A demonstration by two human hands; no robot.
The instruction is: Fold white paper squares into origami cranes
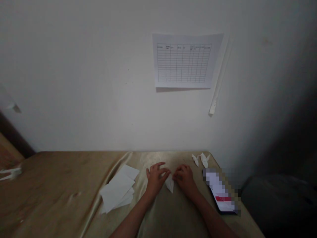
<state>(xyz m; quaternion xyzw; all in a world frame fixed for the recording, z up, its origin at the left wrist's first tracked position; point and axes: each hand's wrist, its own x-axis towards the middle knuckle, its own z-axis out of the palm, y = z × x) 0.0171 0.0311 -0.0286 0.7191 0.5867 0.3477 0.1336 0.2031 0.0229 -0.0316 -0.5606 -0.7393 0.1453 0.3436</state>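
Note:
A small piece of folded white paper (169, 184) with a pointed lower end is between my two hands, over the cloth-covered table. My left hand (157, 174) pinches its upper left edge between thumb and index finger, the other fingers spread away. On the other side, my right hand (183, 176) is closed with its fingertips at the paper's upper right edge. The fingers cover the top of the paper. To the left lies a loose stack of white paper sheets (119, 188). Two small folded paper figures (204, 160) sit at the back right.
A phone (220, 193), partly blurred out, lies right of my right arm. The gold-brown tablecloth (61, 191) has a raised crease left of centre. Behind stands a wall with a printed table sheet (184, 62) and a white strip (220, 79). A dark shape (279, 201) is at the right.

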